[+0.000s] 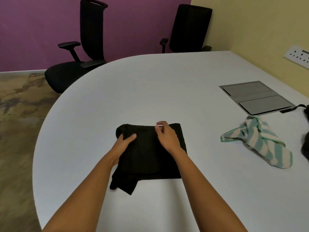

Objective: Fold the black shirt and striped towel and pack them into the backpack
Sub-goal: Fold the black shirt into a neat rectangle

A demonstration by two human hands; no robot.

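The black shirt (147, 158) lies partly folded into a rough rectangle on the white table (150, 84), with a sleeve sticking out at its near left corner. My left hand (124, 144) grips the shirt's left edge, thumb on top. My right hand (166, 135) pinches the cloth near the far edge. The striped towel (260, 141), green and white, lies crumpled to the right. A black backpack (306, 144) shows only as a sliver at the right edge, with a strap lying on the table.
A grey cable hatch (255, 97) is set into the table at the far right. Two black office chairs (87, 47) (189, 29) stand beyond the table's far edge. A wall socket strip (299, 56) sits on the right wall.
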